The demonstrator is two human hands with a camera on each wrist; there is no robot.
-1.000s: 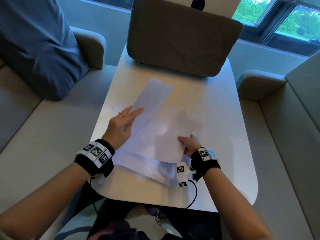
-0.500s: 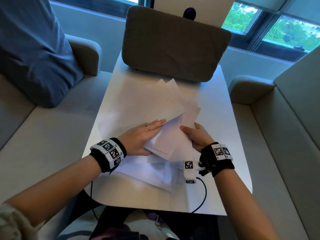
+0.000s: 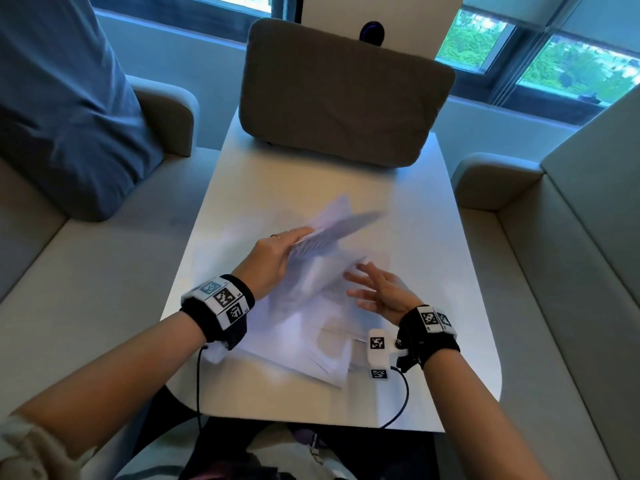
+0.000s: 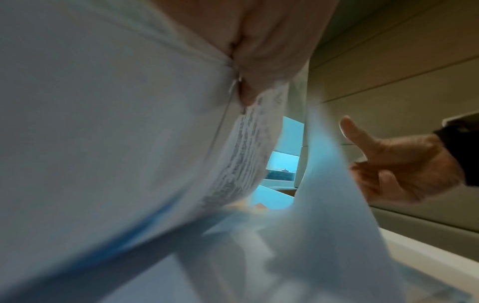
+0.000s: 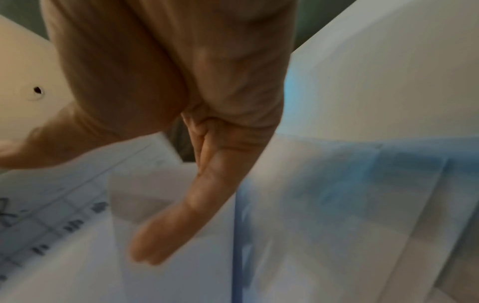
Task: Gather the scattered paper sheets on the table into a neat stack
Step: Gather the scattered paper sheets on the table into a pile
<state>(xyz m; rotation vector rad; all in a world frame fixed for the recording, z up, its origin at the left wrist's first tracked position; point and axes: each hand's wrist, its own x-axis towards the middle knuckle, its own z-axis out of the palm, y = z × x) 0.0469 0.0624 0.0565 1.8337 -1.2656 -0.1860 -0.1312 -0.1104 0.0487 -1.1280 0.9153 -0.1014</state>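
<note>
While the left hand (image 3: 273,261) grips a raised bundle of paper sheets (image 3: 332,233) by its near-left edge — fingers curled round it, as the left wrist view confirms — the right hand (image 3: 381,292) hovers just right of that bundle with fingers spread and straight, holding nothing. The two hands stand apart, the bundle between them. It tilts up off the table (image 3: 450,341), its long axis running from the left hand away and to the right, toward the grey cushion (image 3: 346,95) at the table's far end; motion blur hides how many sheets it holds. More sheets (image 3: 311,344) lie flat below and nearer the person than the bundle, fanned unevenly, their corners out of line.

The coming move likely turns on the bundle's free right edge: the right hand is the nearer one to it and, judging by its open palm facing the paper, looks placed to catch or square that edge — not yet touching, as far as the blur allows.
</note>
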